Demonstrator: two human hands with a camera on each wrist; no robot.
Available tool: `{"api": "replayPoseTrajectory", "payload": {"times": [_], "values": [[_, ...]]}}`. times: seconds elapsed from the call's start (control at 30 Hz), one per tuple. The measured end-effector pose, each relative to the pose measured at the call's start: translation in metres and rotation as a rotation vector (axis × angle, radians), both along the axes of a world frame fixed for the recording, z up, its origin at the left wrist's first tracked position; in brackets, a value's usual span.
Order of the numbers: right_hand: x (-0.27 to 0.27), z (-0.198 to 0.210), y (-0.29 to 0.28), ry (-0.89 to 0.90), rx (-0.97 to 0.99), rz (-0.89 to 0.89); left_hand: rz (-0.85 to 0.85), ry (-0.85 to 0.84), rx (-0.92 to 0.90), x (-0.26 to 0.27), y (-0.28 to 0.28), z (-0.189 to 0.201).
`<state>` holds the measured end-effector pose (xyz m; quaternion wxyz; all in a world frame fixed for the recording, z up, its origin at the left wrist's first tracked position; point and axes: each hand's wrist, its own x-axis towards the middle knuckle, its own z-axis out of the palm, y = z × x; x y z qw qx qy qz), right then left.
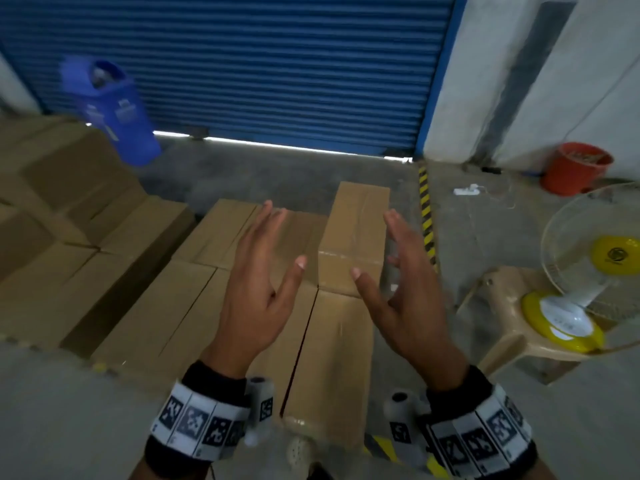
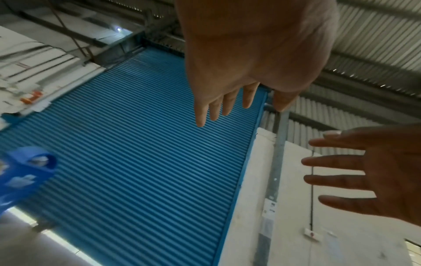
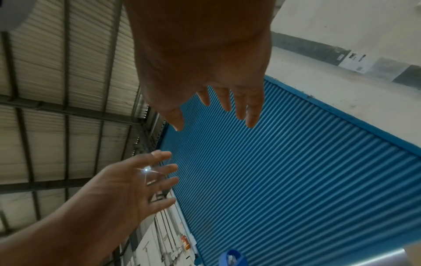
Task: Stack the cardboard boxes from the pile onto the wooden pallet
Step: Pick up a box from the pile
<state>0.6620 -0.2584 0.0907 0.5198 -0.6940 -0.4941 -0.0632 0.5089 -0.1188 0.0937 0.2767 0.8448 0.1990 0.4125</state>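
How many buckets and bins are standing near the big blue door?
2. The blue bin stands at the left in front of the shutter, behind the cardboard boxes. The orange bucket sits on the floor at the right, by the white wall. Others may be hidden.

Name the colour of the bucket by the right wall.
Orange-red bucket, clearest in the head view.
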Motion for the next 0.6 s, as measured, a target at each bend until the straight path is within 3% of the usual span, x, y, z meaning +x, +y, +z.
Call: {"api": "replayPoseTrajectory", "payload": {"times": [0.3,0.43,0.6], "values": [[-0.143,-0.037,-0.052,0.123,-0.167,0.124,0.232,0.113,-0.139,-0.173,-0.072,-0.044],[-0.201,-0.044,-0.032,0.129,-0.281,0.22,0.335,0.164,-0.166,-0.246,-0.066,-0.061],[-0.29,-0.057,0.033,0.165,-0.399,0.372,0.457,0.119,-0.2,-0.356,-0.038,-0.08]]}}
